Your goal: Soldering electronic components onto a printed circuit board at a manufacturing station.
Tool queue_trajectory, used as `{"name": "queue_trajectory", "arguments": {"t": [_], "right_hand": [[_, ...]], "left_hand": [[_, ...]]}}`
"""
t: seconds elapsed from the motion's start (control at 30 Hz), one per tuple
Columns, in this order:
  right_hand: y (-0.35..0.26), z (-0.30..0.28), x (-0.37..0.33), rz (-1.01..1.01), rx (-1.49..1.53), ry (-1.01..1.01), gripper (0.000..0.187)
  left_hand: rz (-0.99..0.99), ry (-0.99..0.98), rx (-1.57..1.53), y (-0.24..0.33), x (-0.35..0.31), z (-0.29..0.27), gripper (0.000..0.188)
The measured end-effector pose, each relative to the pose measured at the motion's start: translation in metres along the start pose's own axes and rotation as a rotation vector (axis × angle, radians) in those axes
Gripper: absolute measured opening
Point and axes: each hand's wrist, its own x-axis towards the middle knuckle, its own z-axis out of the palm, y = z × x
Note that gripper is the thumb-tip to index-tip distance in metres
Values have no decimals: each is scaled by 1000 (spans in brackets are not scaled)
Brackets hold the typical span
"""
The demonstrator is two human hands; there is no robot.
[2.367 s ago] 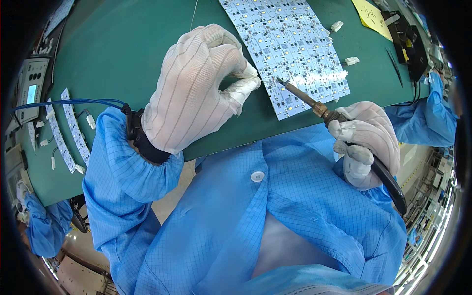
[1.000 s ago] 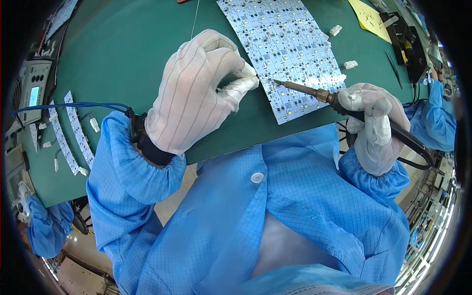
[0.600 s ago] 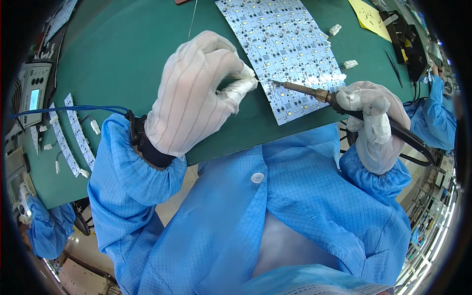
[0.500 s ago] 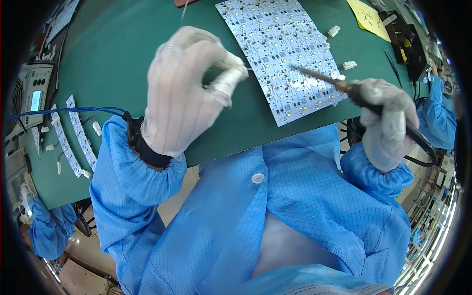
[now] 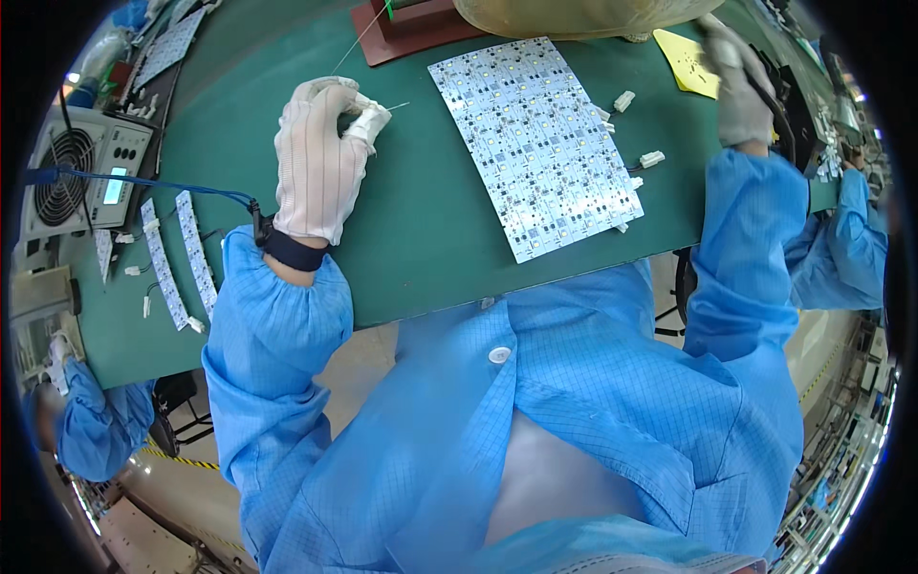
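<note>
My left hand, in a white striped glove with a black wrist strap, pinches a thin solder wire. The wire's free end sticks out past the fingertips, and its other side runs up toward the far edge. On the green table lies a white LED circuit panel, to the right of that hand and apart from it. My gloved right hand is raised at the far right, closed around the soldering iron. The iron is mostly hidden and blurred there; its black cable trails beside the wrist.
A red-brown stand base and a translucent yellowish rounded object stand at the far side. White connectors lie by the panel's right edge, near a yellow sheet. Left are LED strips and a grey box with a lit display. Co-workers sit both sides.
My right hand has moved the soldering iron off the panel, away to the far right. My left hand has drawn back left from the panel, still pinching the wire. The view has shifted.
</note>
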Motion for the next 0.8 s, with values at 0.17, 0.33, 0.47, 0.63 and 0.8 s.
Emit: {"name": "queue_trajectory", "arguments": {"t": [0.17,0.33,0.47,0.63,0.8], "right_hand": [[-10,-6,-11,100,45,77,39],[-56,-13,-100,188,395,189,32],[-62,-10,-150,-127,240,-222,36],[-84,14,-143,-347,-19,-391,42],[-74,20,-152,-208,-11,-265,40]], "left_hand": [[1,-75,-96,5,4,-8,14],[205,94,-101,-7,4,-14,18],[-224,-170,-242,21,25,-19,23],[-107,-372,-8,29,52,1,33],[-28,-349,137,31,50,21,31]]}}
